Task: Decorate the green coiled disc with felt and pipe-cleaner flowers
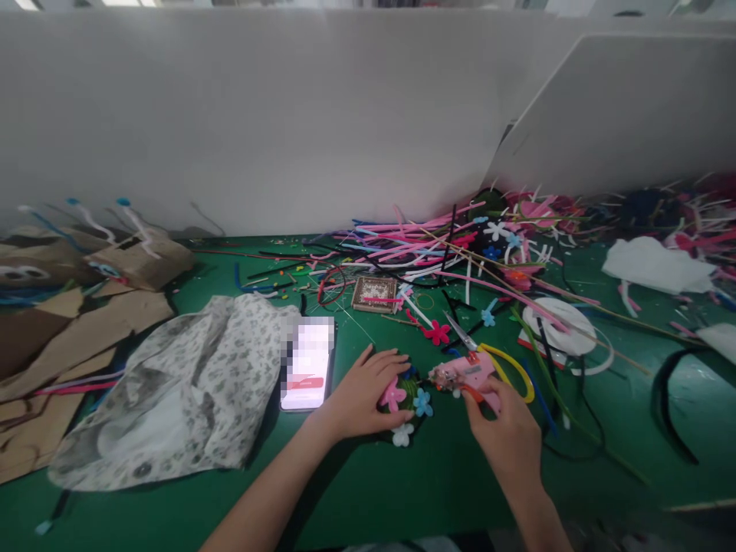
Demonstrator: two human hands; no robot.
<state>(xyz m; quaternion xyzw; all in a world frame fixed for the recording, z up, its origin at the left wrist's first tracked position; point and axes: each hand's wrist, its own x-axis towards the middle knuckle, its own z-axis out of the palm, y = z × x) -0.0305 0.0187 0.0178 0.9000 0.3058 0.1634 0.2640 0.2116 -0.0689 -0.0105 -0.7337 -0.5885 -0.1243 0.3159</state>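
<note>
My right hand (509, 429) is closed around a pink hot glue gun (468, 372), its glue-crusted nozzle pointing left. Close to that nozzle is a dark green craft piece (408, 389) trimmed with small flowers. A pink flower (394, 395), a blue flower (423, 402) and a pale flower (403, 435) show on it. My left hand (373, 395) grips this piece from the left, fingers curved over its top and thumb along the lower side; part of it is hidden under the hand. Scissors (514, 366) with yellow handles lie behind the glue gun.
A lit phone (307, 364) and a patterned cloth (201, 391) lie to the left, beside cardboard pieces (129, 310). Pipe cleaners (402, 245) heap along the back wall. Behind my hands are a small beaded box (375, 294) and a red flower (437, 332); a white roll (557, 326) sits right.
</note>
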